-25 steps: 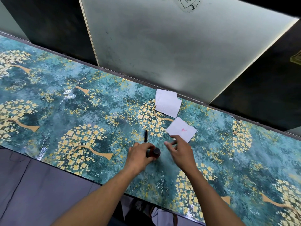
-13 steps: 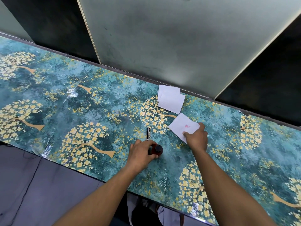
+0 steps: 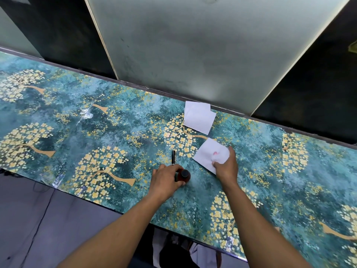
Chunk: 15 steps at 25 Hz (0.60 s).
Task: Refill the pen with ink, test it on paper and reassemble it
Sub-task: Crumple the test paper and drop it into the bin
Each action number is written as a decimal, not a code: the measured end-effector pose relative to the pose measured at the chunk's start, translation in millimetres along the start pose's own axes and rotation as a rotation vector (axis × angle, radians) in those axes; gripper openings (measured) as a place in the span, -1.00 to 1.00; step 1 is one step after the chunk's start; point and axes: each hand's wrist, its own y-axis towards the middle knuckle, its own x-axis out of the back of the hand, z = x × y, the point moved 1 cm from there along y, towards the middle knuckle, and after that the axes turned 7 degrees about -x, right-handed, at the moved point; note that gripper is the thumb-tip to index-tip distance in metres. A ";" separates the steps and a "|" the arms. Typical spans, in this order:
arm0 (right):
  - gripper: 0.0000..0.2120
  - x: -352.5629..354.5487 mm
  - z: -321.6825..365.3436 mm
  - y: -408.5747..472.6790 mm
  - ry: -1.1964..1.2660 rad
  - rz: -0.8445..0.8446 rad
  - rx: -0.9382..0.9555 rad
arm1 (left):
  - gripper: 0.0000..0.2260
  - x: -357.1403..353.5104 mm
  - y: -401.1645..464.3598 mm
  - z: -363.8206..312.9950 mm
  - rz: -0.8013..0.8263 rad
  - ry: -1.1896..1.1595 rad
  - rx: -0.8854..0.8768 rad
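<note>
Here, left hand (image 3: 166, 179) fingers wrap the unlabelled ink bottle (image 3: 184, 176); right hand (image 3: 225, 165) fingers pinch the red-stained tissue (image 3: 207, 154).

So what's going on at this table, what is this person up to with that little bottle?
A person is working bare-handed at a table covered in a teal, gold-flowered pattern. The left hand grips a small dark-capped ink bottle standing on the table, cap on. The right hand is gathering up a white tissue marked with a pinkish-red stain. A black pen lies untouched just beyond the bottle, and more white tissues sit near the table's far edge.
</note>
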 end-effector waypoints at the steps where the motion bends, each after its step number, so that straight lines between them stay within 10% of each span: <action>1: -0.18 2.4 -3.2 -7.9 0.018 -0.006 -0.021 | -0.58 -0.2 -0.6 -0.6 0.006 0.021 -0.010; 15: -0.13 35.0 -80.5 -161.9 0.236 -0.242 -0.158 | -0.39 -1.7 -81.3 25.1 0.046 0.154 -0.216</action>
